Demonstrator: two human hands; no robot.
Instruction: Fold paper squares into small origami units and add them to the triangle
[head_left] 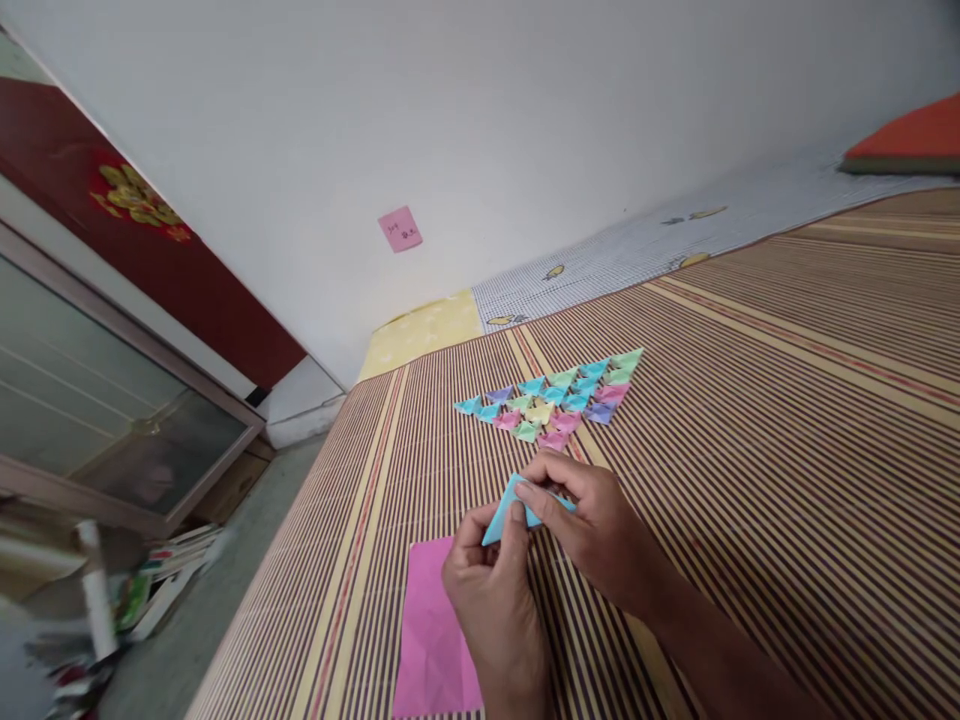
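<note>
Both hands pinch a small folded light blue paper piece (501,512) just above a striped bamboo mat (750,420). My left hand (491,600) grips its lower end with thumb and fingers closed. My right hand (592,530) presses its upper end between fingertips. A creased pink paper sheet (431,630) lies flat under and left of my left hand. Beyond the hands lies a triangle of several folded paper pieces (555,400) in blue, green, pink, yellow and purple.
The mat's left edge drops to a grey floor (217,600) with cluttered items (112,610) and a glass-fronted cabinet (97,400). A pink sticky note (400,229) is on the white wall. A checked sheet (675,240) and an orange cushion (907,140) lie at the far side.
</note>
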